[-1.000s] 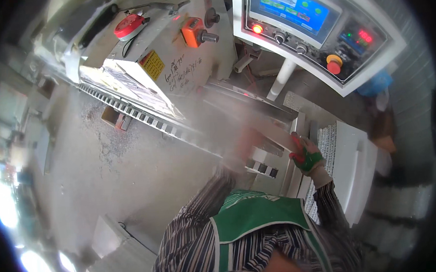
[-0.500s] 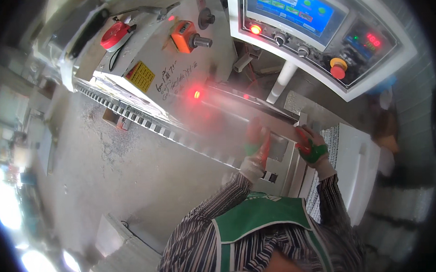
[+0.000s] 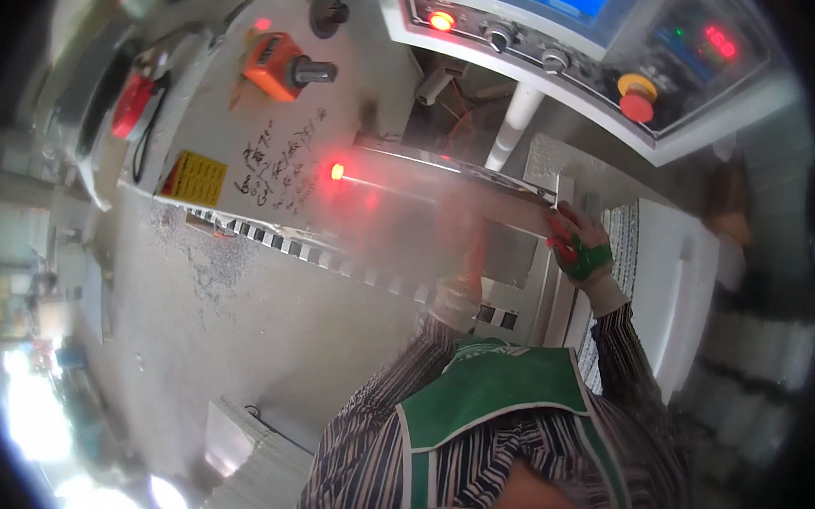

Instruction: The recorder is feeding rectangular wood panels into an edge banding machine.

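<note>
A long, flat, pale board [image 3: 510, 214] lies slantwise in front of me, its far left end lost in red glow and haze. My right hand [image 3: 583, 245], in a white glove with a green and red palm, is closed on the board's right end. My left hand [image 3: 462, 248] is smeared by motion beside the board's near edge, so its fingers cannot be made out. Beyond the board's left end, a machine housing [image 3: 239, 144] with handwriting on it carries a bright red light [image 3: 337, 171].
Above hangs a control panel [image 3: 545, 76] with a screen, knobs and a red stop button [image 3: 636, 99]. An orange dial with a knob [image 3: 281, 69] sits on the housing. Along its near side runs a slotted rail [image 3: 289, 246]. At right lies a stack of pale boards [image 3: 663, 280].
The view has shifted, so the control panel sits higher in the picture. My left hand has slid left and away from me along the board and is more blurred. My right hand keeps hold.
</note>
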Tool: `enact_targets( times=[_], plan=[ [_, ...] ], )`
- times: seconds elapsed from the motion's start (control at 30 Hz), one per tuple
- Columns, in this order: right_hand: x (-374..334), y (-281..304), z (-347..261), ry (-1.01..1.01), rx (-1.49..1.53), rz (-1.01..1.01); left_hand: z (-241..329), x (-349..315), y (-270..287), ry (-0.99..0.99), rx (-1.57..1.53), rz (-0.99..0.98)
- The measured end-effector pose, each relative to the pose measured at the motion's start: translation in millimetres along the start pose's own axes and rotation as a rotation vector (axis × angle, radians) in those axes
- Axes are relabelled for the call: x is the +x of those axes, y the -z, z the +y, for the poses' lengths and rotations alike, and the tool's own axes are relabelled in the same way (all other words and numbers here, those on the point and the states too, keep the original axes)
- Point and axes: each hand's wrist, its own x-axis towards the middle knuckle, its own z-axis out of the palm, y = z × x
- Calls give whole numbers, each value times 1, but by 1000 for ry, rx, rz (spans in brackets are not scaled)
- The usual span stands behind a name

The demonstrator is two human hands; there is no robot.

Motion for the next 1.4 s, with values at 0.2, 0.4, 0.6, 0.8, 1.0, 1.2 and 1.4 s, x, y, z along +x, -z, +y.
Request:
enact_targets(
  times=[0.2, 0.4, 0.6, 0.8, 1.0, 1.2, 1.4],
  plan=[
    [-1, -1, -2, 30, -37, 79, 13, -3, 4, 54, -44, -38],
    [-10, 4, 4, 59, -112, 132, 17, -3, -4, 160, -88, 21],
    [-8, 2, 5, 50, -106, 127, 16, -1, -2, 232, -39, 52],
    [-9, 0, 4, 53, -92, 148, 19, -1, -4, 200, 6, 21],
    [-8, -1, 1, 41, -203, 194, 24, -7, -4, 274, -129, 51],
    [-8, 3, -4, 17, -278, 164, 21, -4, -4, 160, -12, -2],
    [-4, 3, -1, 75, -275, 167, 23, -6, -9, 181, -48, 10]
  ],
)
